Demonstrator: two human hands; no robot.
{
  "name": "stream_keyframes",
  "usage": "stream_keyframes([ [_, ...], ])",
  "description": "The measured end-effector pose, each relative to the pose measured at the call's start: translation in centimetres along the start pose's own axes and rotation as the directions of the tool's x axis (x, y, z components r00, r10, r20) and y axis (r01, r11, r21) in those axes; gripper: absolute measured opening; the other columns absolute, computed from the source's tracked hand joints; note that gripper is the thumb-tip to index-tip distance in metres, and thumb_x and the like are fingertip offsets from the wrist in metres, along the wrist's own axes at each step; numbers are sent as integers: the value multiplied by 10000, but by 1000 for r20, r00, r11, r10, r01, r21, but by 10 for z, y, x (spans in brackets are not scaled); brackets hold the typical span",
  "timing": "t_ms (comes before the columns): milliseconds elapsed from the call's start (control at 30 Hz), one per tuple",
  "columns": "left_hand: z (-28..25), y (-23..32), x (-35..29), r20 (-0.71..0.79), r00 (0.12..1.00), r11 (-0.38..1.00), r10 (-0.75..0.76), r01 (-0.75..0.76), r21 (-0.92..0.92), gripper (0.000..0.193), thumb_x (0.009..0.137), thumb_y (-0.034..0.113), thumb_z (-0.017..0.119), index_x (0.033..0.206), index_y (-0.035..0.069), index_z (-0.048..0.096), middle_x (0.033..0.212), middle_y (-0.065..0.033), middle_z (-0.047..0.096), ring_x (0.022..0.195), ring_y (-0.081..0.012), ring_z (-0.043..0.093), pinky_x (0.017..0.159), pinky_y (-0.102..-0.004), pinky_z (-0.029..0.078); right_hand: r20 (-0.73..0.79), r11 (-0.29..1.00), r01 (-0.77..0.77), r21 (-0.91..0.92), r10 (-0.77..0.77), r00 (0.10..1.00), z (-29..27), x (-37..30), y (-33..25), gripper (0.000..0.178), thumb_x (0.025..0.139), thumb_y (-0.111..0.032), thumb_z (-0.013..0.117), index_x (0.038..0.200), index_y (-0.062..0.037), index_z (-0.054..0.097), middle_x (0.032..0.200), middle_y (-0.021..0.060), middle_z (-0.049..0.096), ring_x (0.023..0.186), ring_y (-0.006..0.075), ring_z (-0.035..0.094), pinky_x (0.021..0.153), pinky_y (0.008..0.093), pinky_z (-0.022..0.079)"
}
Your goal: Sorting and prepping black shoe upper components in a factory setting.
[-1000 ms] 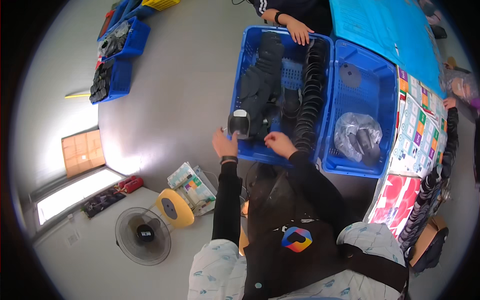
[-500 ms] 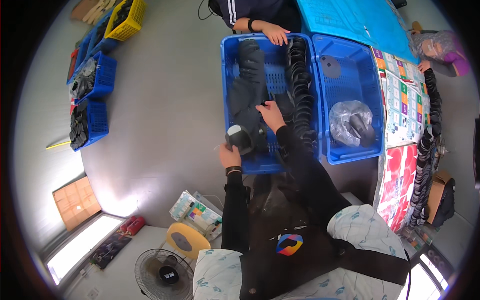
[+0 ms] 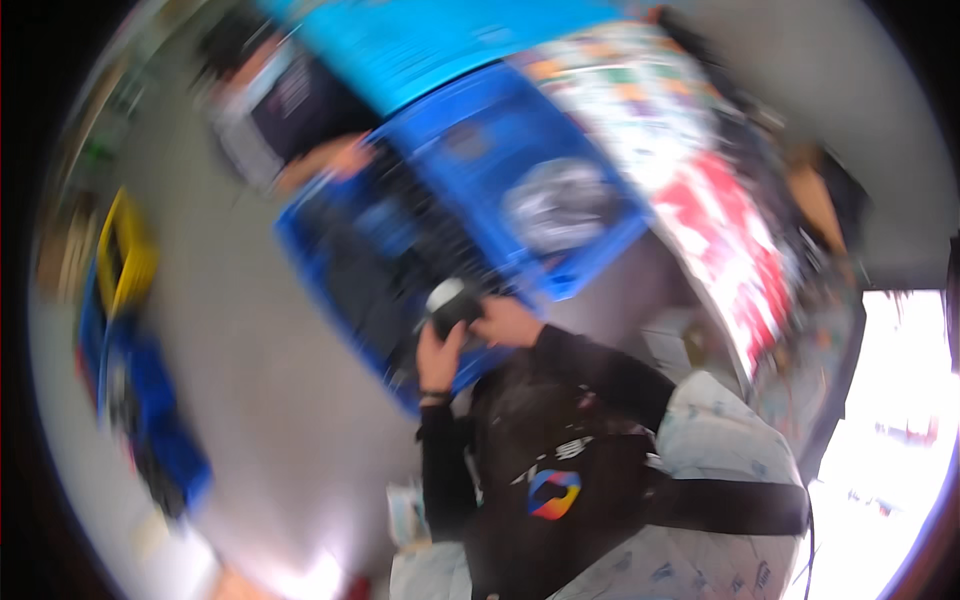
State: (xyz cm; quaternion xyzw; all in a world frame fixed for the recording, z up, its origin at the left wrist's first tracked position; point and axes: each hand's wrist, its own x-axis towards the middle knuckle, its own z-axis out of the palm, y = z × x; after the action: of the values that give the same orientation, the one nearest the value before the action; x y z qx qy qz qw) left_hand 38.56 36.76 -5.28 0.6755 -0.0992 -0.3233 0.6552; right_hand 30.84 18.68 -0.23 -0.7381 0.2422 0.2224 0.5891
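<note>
The whole view is smeared by motion. Between my two hands is a dark, rounded, cup-like piece [image 3: 455, 308] with a white patch on top; its exact kind I cannot make out. My left hand [image 3: 438, 357] is closed round its lower left side. Against its right side, my right hand [image 3: 508, 323] has its fingers drawn together on the edge. Both hands are over the near end of a blue crate [image 3: 335, 318], which holds rows of nested dark curved pieces [image 3: 425, 215].
A second blue crate [image 3: 598, 262] with a clear plastic bag [image 3: 562, 205] adjoins on the right. Across the first crate, a person's hand [image 3: 350, 157] rests by its rim. Printed sheets [image 3: 640, 100] cover a table at right. Yellow [image 3: 128, 262] and blue crates stand far left.
My view has swung, so the crates now appear slanted. My right hand has left the rows inside the crate and come to the dark cup-like piece in my left hand.
</note>
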Motion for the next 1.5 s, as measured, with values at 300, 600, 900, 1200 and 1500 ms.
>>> stream_keyframes([
  [300, 215, 27, 48, 619, 782, 994, -74, 6, 112, 369, 949, 126, 684, 1262, -58, 617, 1187, -95, 696, 1055, -170, 642, 930, -324, 498, -727, 938, -346, 6, 242, 643, -194, -348, 161, 538, 934, -483, 651, 1290, -79, 632, 1172, 166, 713, 1073, 337, 689, 953, 416, 539],
  [600, 556, 46, -19, 798, 517, 645, 308, -731, 225, 330, 933, 283, 703, 997, -35, 642, 966, -253, 668, 918, -419, 648, 781, -494, 504, -929, 845, 394, 363, 295, 223, -254, -316, 285, 418, 890, -228, 746, 1174, 65, 652, 981, 218, 731, 931, 260, 711, 828, 393, 538],
  [900, 704, 8, -18, 886, 459, 743, -74, -567, 356, 491, 970, 429, 653, 984, -60, 691, 893, -286, 683, 897, -399, 685, 761, -427, 528, -938, 912, 224, 343, 343, 38, -357, -370, 382, 310, 879, -138, 729, 1108, 62, 669, 986, 251, 723, 940, 391, 706, 854, 426, 532],
  [1200, 512, -8, 392, -179, 982, 560, -60, 182, 808, 562, 873, 453, 765, 893, -104, 688, 758, -204, 676, 683, -307, 656, 661, -435, 543, -899, 862, 267, 431, 434, 54, -351, -436, 446, 369, 889, -107, 730, 1187, 86, 628, 1057, 205, 722, 968, 281, 697, 880, 384, 527],
  [1500, 601, -44, 396, -17, 953, 947, -302, 302, 109, 690, 857, 461, 793, 1222, -63, 530, 955, -175, 663, 686, -234, 636, 454, -346, 492, -793, 790, 265, 552, 596, -126, -376, -439, 432, 290, 902, -86, 719, 1133, 77, 653, 1017, 125, 740, 920, 181, 683, 837, 331, 525],
])
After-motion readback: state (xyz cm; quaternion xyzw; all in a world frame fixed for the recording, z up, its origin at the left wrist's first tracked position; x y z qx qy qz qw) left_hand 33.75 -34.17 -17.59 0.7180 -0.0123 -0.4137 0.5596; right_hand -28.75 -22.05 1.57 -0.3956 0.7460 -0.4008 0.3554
